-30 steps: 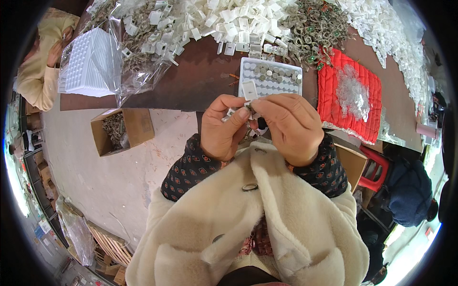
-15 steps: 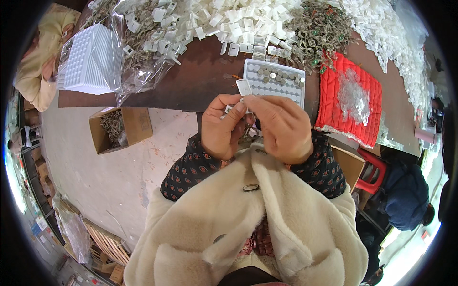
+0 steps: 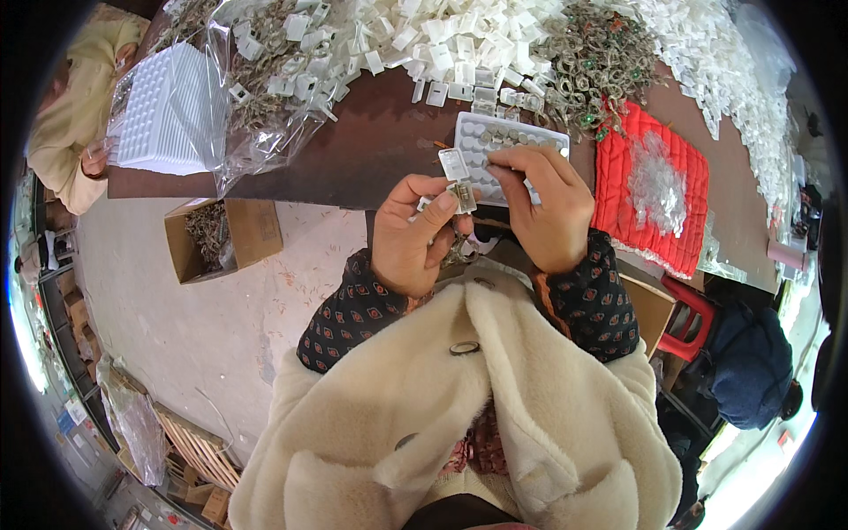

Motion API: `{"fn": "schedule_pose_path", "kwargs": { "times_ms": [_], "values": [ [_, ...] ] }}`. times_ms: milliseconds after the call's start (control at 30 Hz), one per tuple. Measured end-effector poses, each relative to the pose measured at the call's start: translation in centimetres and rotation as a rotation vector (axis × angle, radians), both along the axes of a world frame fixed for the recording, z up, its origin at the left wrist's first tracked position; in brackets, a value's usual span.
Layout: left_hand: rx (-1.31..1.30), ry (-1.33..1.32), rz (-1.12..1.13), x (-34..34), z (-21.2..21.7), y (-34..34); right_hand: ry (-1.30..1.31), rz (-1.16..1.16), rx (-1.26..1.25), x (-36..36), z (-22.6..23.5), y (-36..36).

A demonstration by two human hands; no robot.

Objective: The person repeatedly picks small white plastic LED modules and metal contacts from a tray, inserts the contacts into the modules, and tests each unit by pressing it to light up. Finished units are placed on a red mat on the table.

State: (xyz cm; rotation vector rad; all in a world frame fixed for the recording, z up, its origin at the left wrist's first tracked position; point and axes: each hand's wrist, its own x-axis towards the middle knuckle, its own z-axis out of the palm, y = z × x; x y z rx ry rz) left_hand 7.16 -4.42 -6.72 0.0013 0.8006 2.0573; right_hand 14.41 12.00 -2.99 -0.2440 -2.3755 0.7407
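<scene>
My left hand [image 3: 412, 231] pinches a small white plastic battery case [image 3: 463, 196] between thumb and fingers. Its lid [image 3: 453, 164] is flipped up, and metal parts show inside the body. More pale pieces and wires are partly hidden in the palm. To the right, my right hand [image 3: 548, 201] is apart from the case, above the near edge of a white dimpled tray [image 3: 474, 124]. Its thumb and forefinger are brought together; whatever is between them is too small to make out. Round silver button cells [image 3: 512, 137] sit in the tray's far rows.
White plastic cases [image 3: 442, 53] are heaped along the far side, beside tangled wire strings [image 3: 592, 66]. A red quilted cloth [image 3: 618, 168] bears clear flakes. Stacked white trays [image 3: 168, 115] stand left, near another person's hand [image 3: 94, 159]. A cardboard box [image 3: 252, 234] is on the floor.
My right hand has drawn away from the case, rightward to the tray's edge, uncovering the case's open body. The left hand stays put. At far left, the other person's hand has moved toward the stacked trays.
</scene>
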Motion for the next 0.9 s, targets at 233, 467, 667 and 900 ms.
{"fn": "schedule_pose_path", "kwargs": {
  "times_ms": [233,467,667,900],
  "values": [
    [0.040,-0.030,-0.015,0.1,0.6,-0.2,0.013,0.126,-0.208,0.4,2.1,-1.5],
    [0.098,-0.073,0.002,0.0,1.1,-0.2,0.066,0.108,-0.163,0.5,2.5,-2.4],
    [0.069,-0.086,-0.023,0.1,0.9,-0.4,-0.094,0.209,-0.323,1.0,3.0,-1.8],
    [0.136,-0.105,0.045,0.0,1.0,-0.6,0.005,0.264,-0.029,1.1,2.7,-2.3]
  ]
}}
